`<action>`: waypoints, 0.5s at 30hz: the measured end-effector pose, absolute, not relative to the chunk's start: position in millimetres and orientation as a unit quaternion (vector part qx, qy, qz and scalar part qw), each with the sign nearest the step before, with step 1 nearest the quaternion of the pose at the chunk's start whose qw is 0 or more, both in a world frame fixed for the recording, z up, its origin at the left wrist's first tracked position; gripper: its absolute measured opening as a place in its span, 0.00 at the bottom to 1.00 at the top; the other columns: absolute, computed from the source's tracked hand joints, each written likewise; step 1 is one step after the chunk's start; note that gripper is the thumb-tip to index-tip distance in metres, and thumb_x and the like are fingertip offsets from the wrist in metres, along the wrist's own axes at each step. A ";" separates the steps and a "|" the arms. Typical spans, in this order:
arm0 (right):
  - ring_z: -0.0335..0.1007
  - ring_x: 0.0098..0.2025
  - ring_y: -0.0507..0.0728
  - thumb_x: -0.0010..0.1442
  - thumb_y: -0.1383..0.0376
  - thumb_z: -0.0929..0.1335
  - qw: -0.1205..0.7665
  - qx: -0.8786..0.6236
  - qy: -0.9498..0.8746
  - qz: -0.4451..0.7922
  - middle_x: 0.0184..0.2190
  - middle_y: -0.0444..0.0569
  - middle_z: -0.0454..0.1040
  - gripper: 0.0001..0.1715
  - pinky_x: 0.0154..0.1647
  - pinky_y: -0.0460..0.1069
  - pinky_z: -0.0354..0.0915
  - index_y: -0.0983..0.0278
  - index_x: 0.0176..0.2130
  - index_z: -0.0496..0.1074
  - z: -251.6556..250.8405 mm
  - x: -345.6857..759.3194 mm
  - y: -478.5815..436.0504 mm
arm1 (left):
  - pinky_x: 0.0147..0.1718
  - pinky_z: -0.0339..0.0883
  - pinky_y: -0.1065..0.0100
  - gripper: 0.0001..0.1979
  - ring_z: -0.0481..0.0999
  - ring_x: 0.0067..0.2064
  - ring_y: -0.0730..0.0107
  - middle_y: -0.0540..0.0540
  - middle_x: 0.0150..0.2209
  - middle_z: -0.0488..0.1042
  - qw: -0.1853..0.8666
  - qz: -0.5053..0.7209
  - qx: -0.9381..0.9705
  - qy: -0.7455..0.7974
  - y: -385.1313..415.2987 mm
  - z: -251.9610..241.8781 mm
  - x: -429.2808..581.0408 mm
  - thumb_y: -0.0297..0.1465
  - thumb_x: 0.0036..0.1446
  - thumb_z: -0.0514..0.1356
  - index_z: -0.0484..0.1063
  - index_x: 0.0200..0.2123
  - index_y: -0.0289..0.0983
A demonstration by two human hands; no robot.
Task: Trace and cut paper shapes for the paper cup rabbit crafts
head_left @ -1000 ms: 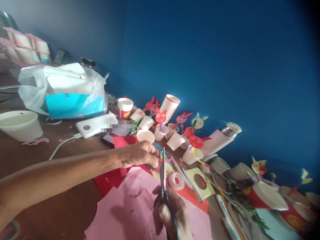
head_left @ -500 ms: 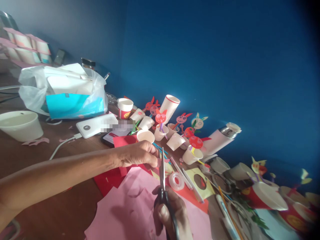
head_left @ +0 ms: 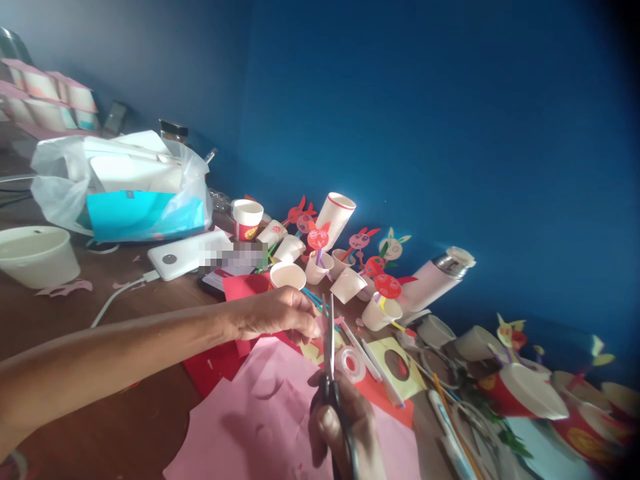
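My right hand (head_left: 345,423) is closed round the black handles of the scissors (head_left: 329,347). Their blades point away from me and stand slightly apart. Just left of the blades, my left hand (head_left: 280,317) is closed with thumb and fingers pinched on a small piece of pink paper (head_left: 324,327), partly hidden by the fingers and blades. Large pink paper (head_left: 240,413) lies below both hands, with red paper (head_left: 213,363) beside it. Right of the blades sits a roll of clear tape (head_left: 351,363), near yellow paper with a round hole (head_left: 385,350).
Paper cups (head_left: 287,275) with red and pink animal faces stand beyond my hands. A pale flask (head_left: 433,283) leans by the blue wall. At left are a plastic bag (head_left: 60,173), a white power bank (head_left: 185,257) and a large cup (head_left: 40,260). Cables and pens lie at right.
The scissor blades have parted slightly. My left hand stays close beside them with its fingers shifted a little. The whole view has moved slightly.
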State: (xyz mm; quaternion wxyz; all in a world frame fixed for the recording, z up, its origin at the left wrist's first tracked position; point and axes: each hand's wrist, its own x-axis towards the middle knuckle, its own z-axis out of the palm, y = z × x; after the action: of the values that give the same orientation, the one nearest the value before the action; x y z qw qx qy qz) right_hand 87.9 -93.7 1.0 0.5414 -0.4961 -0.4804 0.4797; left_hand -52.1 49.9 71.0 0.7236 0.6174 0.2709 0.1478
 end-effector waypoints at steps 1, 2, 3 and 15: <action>0.47 0.13 0.46 0.51 0.47 0.68 0.546 -0.493 -0.479 0.479 0.10 0.35 0.62 0.24 0.18 0.45 0.42 0.64 0.35 0.64 0.8 87.9 -93.7 | 0.29 0.62 0.72 0.06 0.68 0.26 0.76 0.50 0.22 0.71 0.724 0.151 0.618 0.267 49.1 70.0 -51.2 0.30 0.43 0.63 0.70 0.21 0.33; 0.47 0.13 0.45 0.51 0.47 0.68 0.550 -0.489 -0.478 0.480 0.10 0.35 0.62 0.24 0.17 0.45 0.42 0.64 0.35 0.64 0.5 87.8 -93.6 | 0.28 0.61 0.73 0.07 0.68 0.26 0.76 0.50 0.22 0.70 0.723 0.156 0.619 0.263 48.4 68.8 -50.1 0.31 0.42 0.64 0.70 0.21 0.33; 0.47 0.13 0.45 0.51 0.47 0.68 0.552 -0.484 -0.477 0.483 0.10 0.35 0.62 0.24 0.17 0.45 0.42 0.63 0.36 0.64 0.2 87.8 -93.6 | 0.27 0.61 0.73 0.08 0.67 0.25 0.77 0.50 0.22 0.70 0.723 0.162 0.619 0.260 47.6 67.6 -49.0 0.31 0.42 0.64 0.70 0.21 0.32; 0.49 0.13 0.45 0.50 0.46 0.68 0.550 -0.490 -0.467 0.490 0.10 0.37 0.62 0.26 0.16 0.41 0.49 0.64 0.36 0.66 2.5 85.3 -93.8 | 0.28 0.61 0.72 0.05 0.66 0.25 0.76 0.50 0.21 0.70 0.703 0.211 0.616 0.286 44.8 68.1 -47.1 0.29 0.39 0.61 0.69 0.22 0.33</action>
State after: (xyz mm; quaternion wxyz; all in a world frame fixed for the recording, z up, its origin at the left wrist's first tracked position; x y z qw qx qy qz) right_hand 85.3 -93.8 2.5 0.5496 -0.4898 -0.4668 0.4900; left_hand -47.1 44.8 68.1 0.7029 0.6162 0.2856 0.2114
